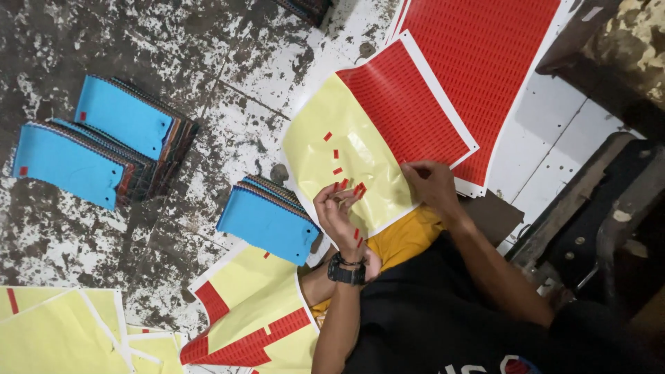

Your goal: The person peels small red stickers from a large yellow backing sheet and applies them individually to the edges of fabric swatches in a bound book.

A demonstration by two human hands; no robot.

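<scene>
- I look down on a stained, mottled floor (228,90), dark with white patches, that fills the left and upper parts of the frame.
- I count three stacks of blue-covered swatch cards: two at upper left (104,142), overlapping, and one at centre (270,220).
- A pile of red sticker sheets (485,62) lies at upper right; its depth I cannot count.
- The sheet being worked (374,138) sits at centre, its yellow backing bared on the left and red stickers remaining on the right.
- Four small red stickers lie loose on the yellow part.
- My left hand (341,216) is below the sheet, palm up, fingers curled, with several red stickers stuck to fingertips and palm; a black watch (346,271) is on the wrist.
- My right hand (431,185) rests on the sheet's lower edge, fingers pressed together at the red-yellow border; whether they pinch a sticker I cannot tell.
- More spent yellow sheets (249,325) at lower left are cut off by the frame.
</scene>
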